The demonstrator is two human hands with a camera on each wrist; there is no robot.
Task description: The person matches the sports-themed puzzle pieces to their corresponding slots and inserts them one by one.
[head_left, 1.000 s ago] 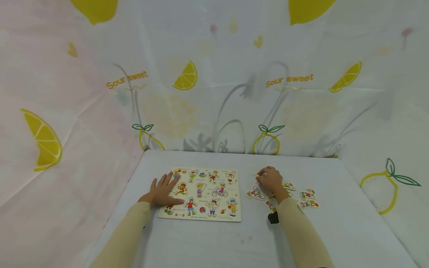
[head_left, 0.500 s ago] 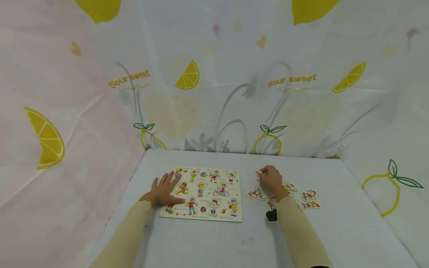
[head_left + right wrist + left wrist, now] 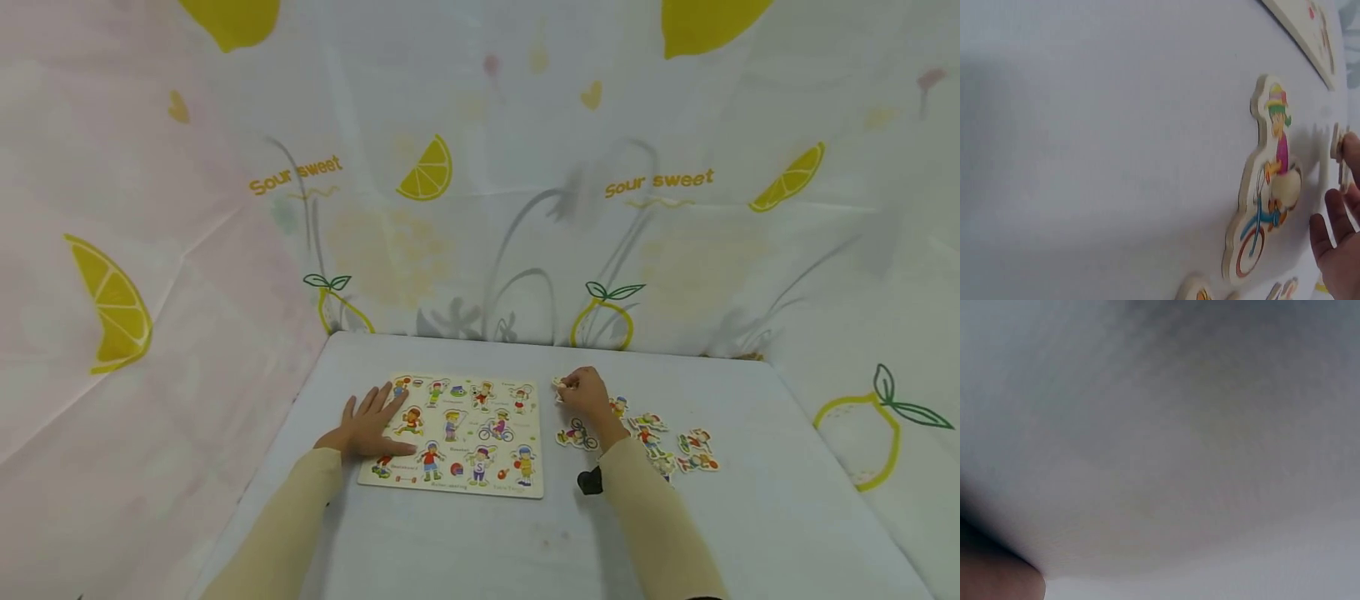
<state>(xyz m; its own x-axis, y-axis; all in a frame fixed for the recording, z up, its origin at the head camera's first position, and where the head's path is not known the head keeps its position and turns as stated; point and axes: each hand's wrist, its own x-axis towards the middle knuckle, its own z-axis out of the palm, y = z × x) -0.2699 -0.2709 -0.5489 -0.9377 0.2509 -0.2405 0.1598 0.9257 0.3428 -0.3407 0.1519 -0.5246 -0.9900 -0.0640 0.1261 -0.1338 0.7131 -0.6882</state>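
My left hand (image 3: 370, 427) lies spread on the left part of a wooden puzzle board (image 3: 536, 480) printed with children playing sports. In the head view, my right hand (image 3: 585, 395) pinches a small wooden puzzle piece (image 3: 558, 385) just right of the board. The right wrist view shows that piece (image 3: 1336, 145) edge-on between thumb and fingers, so its picture is hidden. Close below the hand is a cyclist puzzle piece (image 3: 576, 434) with a pale round knob. Only a bit of skin (image 3: 1000, 581) shows in the left wrist view, beside a blurred pale surface.
Several more puzzle pieces (image 3: 649, 437) lie in a loose cluster beyond the right forearm, with two (image 3: 697, 451) farther right. A small black object (image 3: 591, 481) is at the right wrist. Behind the white table (image 3: 465, 550) hangs a lemon-print cloth (image 3: 480, 208).
My right hand has moved left toward the board with the pinched puzzle piece, uncovering more of the pieces behind it. The left hand stays spread on the board. The head view has shifted slightly.
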